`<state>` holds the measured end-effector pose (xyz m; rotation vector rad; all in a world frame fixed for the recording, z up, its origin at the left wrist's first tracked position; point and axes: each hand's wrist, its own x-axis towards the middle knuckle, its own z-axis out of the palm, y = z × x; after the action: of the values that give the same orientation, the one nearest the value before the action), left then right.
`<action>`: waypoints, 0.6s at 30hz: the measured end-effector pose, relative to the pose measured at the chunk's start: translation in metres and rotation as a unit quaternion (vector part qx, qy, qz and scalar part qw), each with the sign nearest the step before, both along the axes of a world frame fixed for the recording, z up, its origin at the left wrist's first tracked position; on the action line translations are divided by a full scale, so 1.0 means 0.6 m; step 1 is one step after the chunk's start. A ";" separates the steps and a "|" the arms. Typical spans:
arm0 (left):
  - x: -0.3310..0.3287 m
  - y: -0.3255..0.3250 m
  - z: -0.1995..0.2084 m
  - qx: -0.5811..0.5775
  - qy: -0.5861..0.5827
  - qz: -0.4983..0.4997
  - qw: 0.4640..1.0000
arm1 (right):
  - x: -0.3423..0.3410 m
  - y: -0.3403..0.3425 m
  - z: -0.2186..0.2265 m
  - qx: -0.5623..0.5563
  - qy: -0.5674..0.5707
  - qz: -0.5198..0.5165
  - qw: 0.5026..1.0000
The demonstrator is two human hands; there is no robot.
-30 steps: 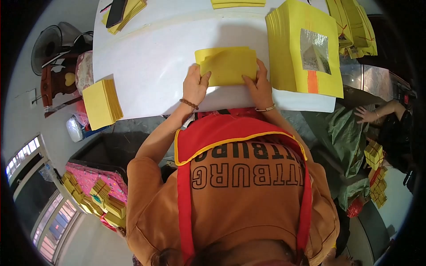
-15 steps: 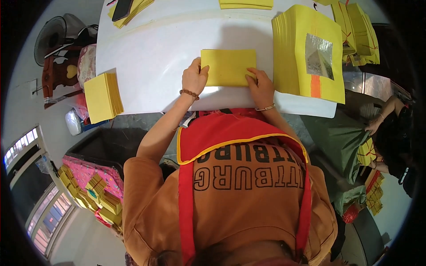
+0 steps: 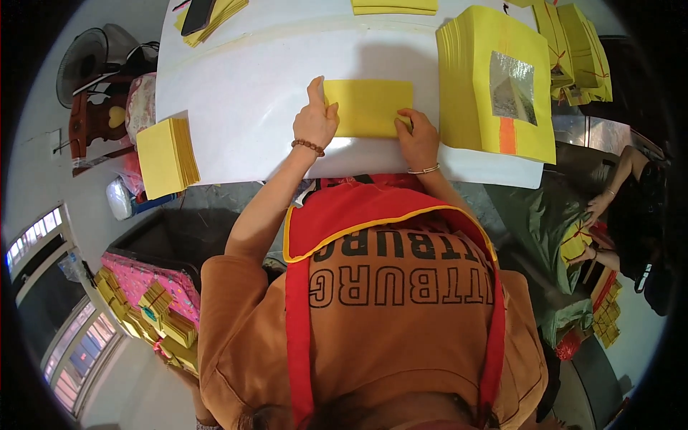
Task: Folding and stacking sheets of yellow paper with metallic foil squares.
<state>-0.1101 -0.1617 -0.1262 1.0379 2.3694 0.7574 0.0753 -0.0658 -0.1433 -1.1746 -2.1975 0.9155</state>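
Observation:
Flat on the white table in front of me lies a rectangle of folded yellow paper (image 3: 369, 107). My left hand (image 3: 314, 122) grips its left edge, thumb on top and index finger stretched up along the side. At the lower right corner, my right hand (image 3: 418, 140) curls its fingers and thumb around the paper's edge. To the right of that hand stands a thick pile of larger yellow paper sheets (image 3: 459, 82), the top one bearing a silver square and an orange strip. A neat stack of folded yellow paper (image 3: 163, 158) sits at the table's left corner.
Behind the work, on the white table (image 3: 279, 72), lie a dark phone (image 3: 198, 16) on yellow papers and another yellow stack (image 3: 394, 6). Red-tied yellow bundles (image 3: 573, 50) stand at the far right. A co-worker's hands (image 3: 595, 208) hold a yellow bundle beside a green sack (image 3: 537, 222).
My left index finger has straightened upward along the paper's left edge. My right hand has barely shifted. At the right, the co-worker's hands and yellow bundle have moved left toward the green sack.

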 end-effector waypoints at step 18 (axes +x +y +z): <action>0.078 0.036 -0.011 0.152 0.272 -0.295 0.903 | -0.003 -0.006 -0.012 0.021 -0.005 -0.018 1.000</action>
<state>-0.0633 -0.1398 -0.1331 2.2147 2.1558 0.6629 0.0737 -0.0695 -0.1504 -1.1971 -2.1857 0.8480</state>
